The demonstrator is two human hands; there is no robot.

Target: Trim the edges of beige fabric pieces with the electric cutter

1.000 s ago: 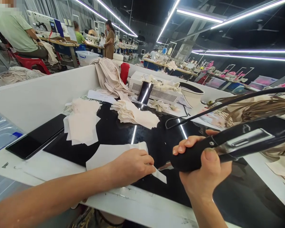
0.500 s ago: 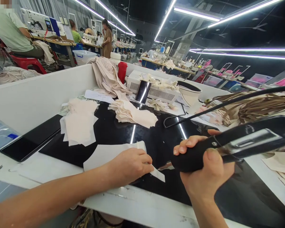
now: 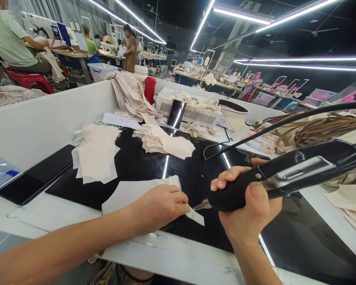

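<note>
Near the front edge of the black glass panel (image 3: 130, 154), my left hand (image 3: 166, 202) presses on a white sheet-like piece (image 3: 121, 194), fingers closed on a narrow pale strip (image 3: 195, 217) along its right side. My right hand (image 3: 249, 209) grips a black corded hand tool (image 3: 231, 192) with a rounded end and a shiny metal plate; its exact kind is unclear. The tool's rounded end is right of the strip and apart from it. Beyond the hands lie a stack of pale peach fabric pieces (image 3: 166, 140) and another pile of cut pieces (image 3: 96, 154).
A long black slab (image 3: 37, 172) lies at the left. Behind stand a white vented box (image 3: 195, 113), a red container (image 3: 150, 90) and draped beige fabric (image 3: 129, 93). The tool's black cable (image 3: 267, 132) arcs across the right. Several people and sewing machines are farther off.
My right hand has shifted slightly left with the black tool, amid a small shift of the whole view. My left hand keeps its hold on the strip.
</note>
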